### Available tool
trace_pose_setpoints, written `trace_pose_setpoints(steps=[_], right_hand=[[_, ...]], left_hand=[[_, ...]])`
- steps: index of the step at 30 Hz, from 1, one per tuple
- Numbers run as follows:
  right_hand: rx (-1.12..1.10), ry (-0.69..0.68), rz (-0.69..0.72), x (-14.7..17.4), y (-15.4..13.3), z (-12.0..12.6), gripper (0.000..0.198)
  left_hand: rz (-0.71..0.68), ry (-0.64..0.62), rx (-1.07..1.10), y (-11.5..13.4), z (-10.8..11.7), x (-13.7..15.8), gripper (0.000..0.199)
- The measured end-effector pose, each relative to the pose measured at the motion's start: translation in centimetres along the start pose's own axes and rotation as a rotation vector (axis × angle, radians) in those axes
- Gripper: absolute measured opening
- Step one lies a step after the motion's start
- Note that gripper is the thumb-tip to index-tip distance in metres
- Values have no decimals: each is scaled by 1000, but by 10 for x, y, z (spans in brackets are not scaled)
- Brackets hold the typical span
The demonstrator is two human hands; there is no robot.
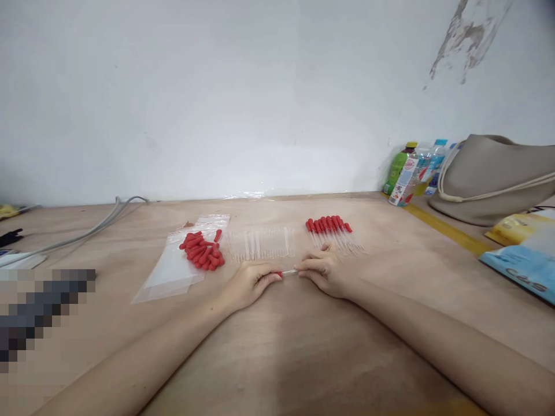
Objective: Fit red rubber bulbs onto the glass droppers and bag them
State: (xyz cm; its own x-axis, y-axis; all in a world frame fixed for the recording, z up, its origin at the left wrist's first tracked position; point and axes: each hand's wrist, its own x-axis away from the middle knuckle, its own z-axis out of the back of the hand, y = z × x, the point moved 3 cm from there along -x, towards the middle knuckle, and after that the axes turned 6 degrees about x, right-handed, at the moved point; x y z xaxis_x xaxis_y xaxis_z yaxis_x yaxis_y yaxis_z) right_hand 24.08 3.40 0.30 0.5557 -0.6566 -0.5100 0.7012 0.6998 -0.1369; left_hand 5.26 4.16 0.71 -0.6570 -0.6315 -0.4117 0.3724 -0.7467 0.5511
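My left hand (255, 282) is closed on a red rubber dropper bulb (279, 274), most of it hidden by the fingers. A thin clear dropper tube (289, 271) runs from that bulb to my right hand (323, 268), which pinches its other end. Just beyond my hands lies a row of loose clear tubes (260, 242). Loose red bulbs (203, 252) are heaped to the left, on clear plastic zip bags (167, 277). Behind my right hand, several droppers (332, 228) with red bulbs on their tubes lie side by side, bulbs toward the wall.
Drink bottles (403, 176) stand against the wall at the back right, beside a grey drawstring bag (494, 179). A blue and yellow packet (520, 268) lies at the right edge. Grey cables (99, 218) cross the table's (243, 358) back left. A blurred dark patch covers the left edge.
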Motion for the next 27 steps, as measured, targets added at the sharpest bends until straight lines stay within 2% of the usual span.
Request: trace_pose_setpoints(steps=[9,14,20,27], right_hand=[[56,22,50,-1,2,-1,22],[112,35,36,0,-3,-1,21],[143,23,23,0,-10,-4,26],[170,-91,-33,-7,-21,-4,32]], left_hand=[[11,-28,23,0,-1,-1,22],[51,1,-7,-4,-2,0,20],[24,-8,-71,-6,-3,0,20],[13,-39,-97,-5,-3,0,18]])
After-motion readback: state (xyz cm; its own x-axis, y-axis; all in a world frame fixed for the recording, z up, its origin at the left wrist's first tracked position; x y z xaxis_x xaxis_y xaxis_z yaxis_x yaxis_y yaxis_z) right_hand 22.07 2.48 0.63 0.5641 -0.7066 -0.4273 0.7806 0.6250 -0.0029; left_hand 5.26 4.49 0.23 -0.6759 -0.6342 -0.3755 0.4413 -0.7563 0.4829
